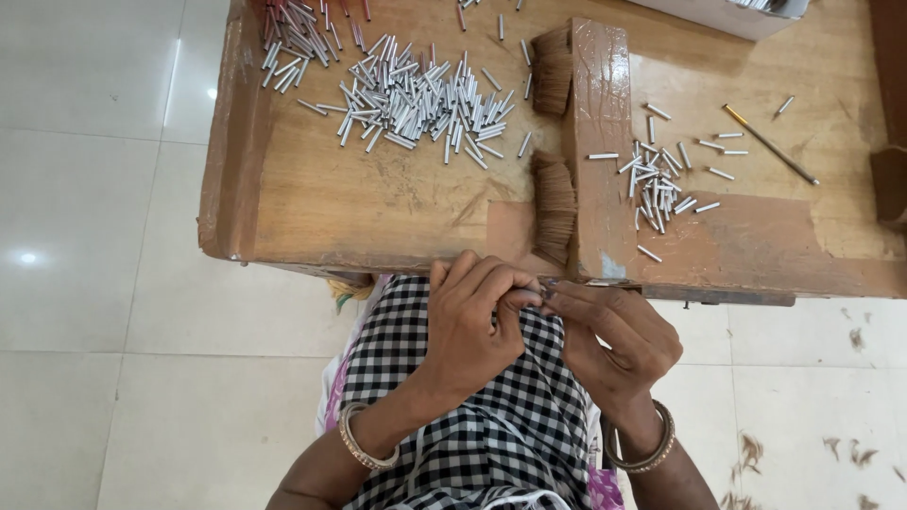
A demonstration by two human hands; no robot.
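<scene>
My left hand (472, 321) and my right hand (614, 335) meet fingertip to fingertip just below the front edge of a low wooden table (378, 208), over a black-and-white checked cloth (501, 425) on my lap. Both pinch something very small between thumbs and fingers; what it is stays hidden. Two bundles of brown bristle (555, 203) lie on the table beside a raised wooden block (597, 142). A big heap of short silver metal tubes (416, 99) lies left of the block, and a smaller heap of silver tubes (657, 179) lies on its right.
A thin stick with a yellow tip (770, 144) lies at the table's right. Reddish tubes (293, 19) sit at the top left. A pale box corner (737, 11) shows at the top. White floor tiles surround the table, with brown bristle scraps (751, 453) at lower right.
</scene>
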